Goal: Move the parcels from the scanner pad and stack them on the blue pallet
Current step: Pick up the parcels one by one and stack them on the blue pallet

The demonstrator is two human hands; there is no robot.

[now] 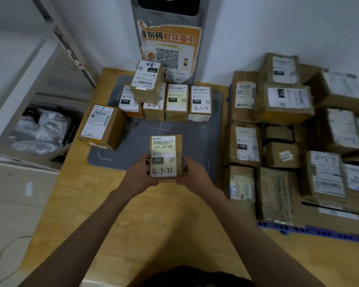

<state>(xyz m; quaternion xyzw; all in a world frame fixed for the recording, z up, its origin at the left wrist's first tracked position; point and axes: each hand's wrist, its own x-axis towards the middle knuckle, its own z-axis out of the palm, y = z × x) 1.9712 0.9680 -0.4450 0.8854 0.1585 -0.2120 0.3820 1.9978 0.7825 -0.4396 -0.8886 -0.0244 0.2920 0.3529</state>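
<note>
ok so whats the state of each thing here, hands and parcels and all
left hand: grips held parcel's left side
right hand: grips its right side
held parcel: lifted over scanner pad, label up
scanner pad: six parcels remain on it
top parcel: stacked on the back row, tilted
blue pallet: loaded with stacked parcels

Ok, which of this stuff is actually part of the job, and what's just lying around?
Part of the job:
- parcel marked 4-3-21, held by left hand and right hand
- grey scanner pad
- parcels waiting on the pad
- blue pallet with stacked parcels

Just lying about:
- orange QR poster
- crate of grey bags
- white cable
</note>
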